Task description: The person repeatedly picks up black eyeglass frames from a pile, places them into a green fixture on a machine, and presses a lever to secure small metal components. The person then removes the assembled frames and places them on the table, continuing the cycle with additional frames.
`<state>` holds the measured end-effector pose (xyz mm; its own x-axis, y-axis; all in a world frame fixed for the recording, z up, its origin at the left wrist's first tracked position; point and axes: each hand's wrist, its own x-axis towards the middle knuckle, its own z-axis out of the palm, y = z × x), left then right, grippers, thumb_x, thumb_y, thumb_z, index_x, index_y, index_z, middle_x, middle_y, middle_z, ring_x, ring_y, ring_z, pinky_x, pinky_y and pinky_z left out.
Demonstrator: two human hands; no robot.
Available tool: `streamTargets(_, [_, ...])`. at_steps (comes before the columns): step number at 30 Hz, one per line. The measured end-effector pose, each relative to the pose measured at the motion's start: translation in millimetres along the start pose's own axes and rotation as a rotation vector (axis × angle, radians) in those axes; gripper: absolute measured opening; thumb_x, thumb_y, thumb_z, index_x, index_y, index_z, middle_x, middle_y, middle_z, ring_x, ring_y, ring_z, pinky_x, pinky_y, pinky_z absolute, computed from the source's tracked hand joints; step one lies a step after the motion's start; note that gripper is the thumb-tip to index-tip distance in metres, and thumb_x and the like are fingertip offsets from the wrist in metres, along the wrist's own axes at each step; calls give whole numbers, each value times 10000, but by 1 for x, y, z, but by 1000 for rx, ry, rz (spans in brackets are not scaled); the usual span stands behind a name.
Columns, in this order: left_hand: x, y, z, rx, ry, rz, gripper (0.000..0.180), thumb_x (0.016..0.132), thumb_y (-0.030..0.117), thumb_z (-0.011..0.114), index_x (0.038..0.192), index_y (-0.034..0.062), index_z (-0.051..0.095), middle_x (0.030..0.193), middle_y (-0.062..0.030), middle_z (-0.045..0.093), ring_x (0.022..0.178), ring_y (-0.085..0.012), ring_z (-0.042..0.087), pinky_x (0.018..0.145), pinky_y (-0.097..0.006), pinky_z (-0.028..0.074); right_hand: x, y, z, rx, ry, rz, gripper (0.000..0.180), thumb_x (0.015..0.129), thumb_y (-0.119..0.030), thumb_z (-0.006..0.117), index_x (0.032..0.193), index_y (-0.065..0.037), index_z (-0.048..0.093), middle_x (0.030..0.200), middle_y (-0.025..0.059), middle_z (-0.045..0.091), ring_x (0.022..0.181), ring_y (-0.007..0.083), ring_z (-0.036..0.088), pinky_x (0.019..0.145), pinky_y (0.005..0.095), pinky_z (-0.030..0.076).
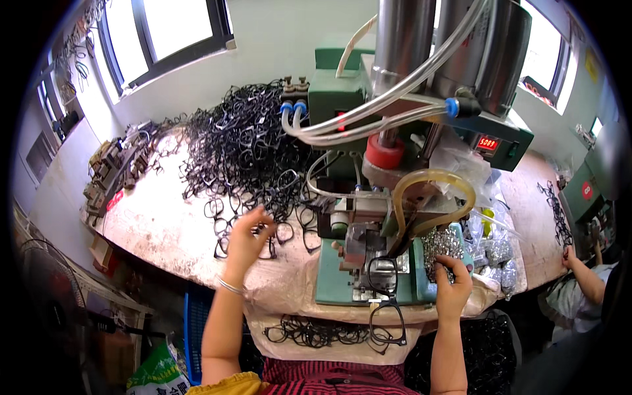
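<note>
My left hand is over the table beside loose black eyeglass frames. Its fingers are half curled and apart, with nothing plainly held. At the right of the press, my right hand has its thumb and fingertips together at the edge of a heap of small silvery metal parts. Whatever is between those fingertips is too small to make out. One black eyeglass frame stands at the front of the green press, its upper rim against the metal fixture, apart from both hands.
A large pile of black frames covers the table's back. More frames lie on the cloth by my lap. Hoses cross the press. Clear bags lie to the right, where another person's hand shows. A blue crate stands lower left.
</note>
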<state>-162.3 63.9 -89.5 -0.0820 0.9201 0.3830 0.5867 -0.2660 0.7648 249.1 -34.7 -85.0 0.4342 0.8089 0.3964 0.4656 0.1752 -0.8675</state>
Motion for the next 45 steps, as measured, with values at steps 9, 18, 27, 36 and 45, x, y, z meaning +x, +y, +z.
streamTargets(9, [-4,-61,9,-1025,-376,-232,47,867,24,695,855,63,671,1310,-178,638,1259,-246,564,1051,-346,391,-33,34,-51,-166,250,30,130,815,55,676,937,18,702,902,92,679,867,217,635,815,323,484])
streamTargets(18, [10,21,12,-979,-194,3,59,1010,90,538,1046,65,578,1180,-133,666,914,-131,619,860,-300,509,20,-65,5,30,-137,-341,152,755,9,699,900,-15,738,916,111,705,938,281,672,852,374,509])
streamTargets(27, [-48,98,47,-1096,114,-22,506,761,221,864,1135,39,576,808,-27,526,693,-104,467,667,-236,410,6,-62,50,535,-128,-6,483,818,26,712,1264,48,529,990,86,666,971,123,625,915,257,467])
streamTargets(36, [-15,187,38,-666,118,605,134,878,-60,628,1003,-11,629,963,-140,655,879,-223,637,798,-303,490,-5,-97,46,799,-266,192,515,860,-1,681,1332,23,477,1132,118,667,1050,174,632,953,292,468])
streamTargets(45, [-42,173,64,-219,-340,1027,219,727,121,812,941,137,771,1030,-39,750,804,-231,547,875,-438,512,29,21,-13,-604,-39,-160,276,742,-175,784,1007,-109,738,1310,235,574,1311,401,477,1087,471,394])
